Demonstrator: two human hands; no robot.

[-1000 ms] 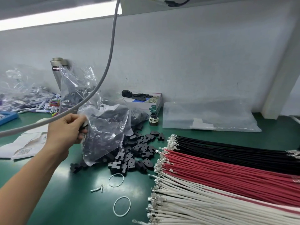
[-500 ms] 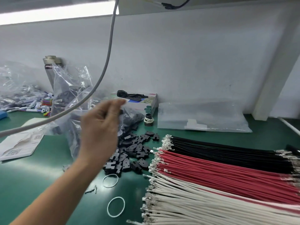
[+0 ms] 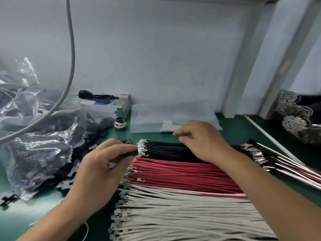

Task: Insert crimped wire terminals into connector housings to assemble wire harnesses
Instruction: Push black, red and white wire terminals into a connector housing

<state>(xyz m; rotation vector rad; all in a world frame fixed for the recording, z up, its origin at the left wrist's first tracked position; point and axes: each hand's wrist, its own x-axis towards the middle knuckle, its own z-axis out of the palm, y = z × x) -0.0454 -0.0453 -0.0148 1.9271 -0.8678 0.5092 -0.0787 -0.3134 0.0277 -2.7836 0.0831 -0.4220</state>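
Three rows of crimped wires lie on the green bench: black wires [image 3: 166,150] at the back, red wires [image 3: 177,174] in the middle, white wires [image 3: 182,214] nearest me. Their metal terminals [image 3: 141,146] point left. My left hand [image 3: 102,169] is pinched on a small black connector housing [image 3: 128,153] right at the black wires' terminals. My right hand [image 3: 201,140] hovers over the black wires with fingers spread, holding nothing. A pile of loose black housings [image 3: 69,178] lies left of the wires, partly hidden by my left hand.
A crumpled clear plastic bag [image 3: 34,145] of housings fills the left side. A grey cable [image 3: 71,66] hangs down at the left. A small box [image 3: 111,105] and a flat clear bag [image 3: 173,117] stand by the back wall. More terminal bundles [image 3: 295,122] lie far right.
My left hand let go of the plastic bag, swung right and now pinches a black housing by the wires. My right hand has come into view over the black wires. The view dropped toward the wires.
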